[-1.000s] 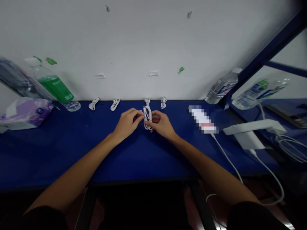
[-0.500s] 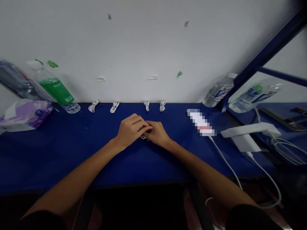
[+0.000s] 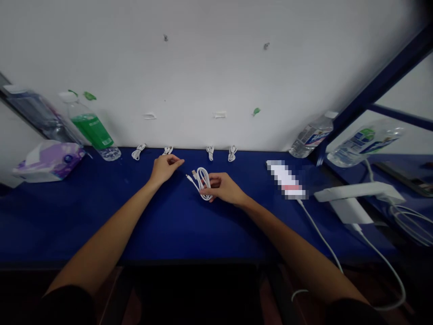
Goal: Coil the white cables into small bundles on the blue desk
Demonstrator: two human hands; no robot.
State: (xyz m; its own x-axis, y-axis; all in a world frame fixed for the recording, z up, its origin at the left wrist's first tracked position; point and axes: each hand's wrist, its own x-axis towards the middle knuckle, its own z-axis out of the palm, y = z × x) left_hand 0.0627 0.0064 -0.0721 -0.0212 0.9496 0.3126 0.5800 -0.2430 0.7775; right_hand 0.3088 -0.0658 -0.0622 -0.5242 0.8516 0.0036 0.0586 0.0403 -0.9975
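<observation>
My right hand [image 3: 225, 187] is closed on a coiled white charging cable [image 3: 203, 181], lifted over the blue table. The loops stand up from my fingers and both plug ends point left. To the left of it, my left hand [image 3: 166, 168] hovers with thumb and fingertips pinched together. Whatever might be in that pinch is too small to make out. Behind my left hand lies a bundled white cable [image 3: 168, 150], partly covered by it. More bundled cables lie along the wall: one at the left [image 3: 138, 152], one at centre [image 3: 210, 153] and one right of it [image 3: 232, 153].
On the left stand a tissue pack [image 3: 50, 162] and a green-labelled bottle [image 3: 93, 131]. A clear bottle [image 3: 311, 135] is at the back right beside a blue-framed opening. A phone [image 3: 286, 179] on a charging cord and a white power strip [image 3: 352, 192] lie on the right.
My hands have come apart. The left moved left and away from the cable, while the right keeps hold of the coil, now in plain sight. The view has shifted slightly.
</observation>
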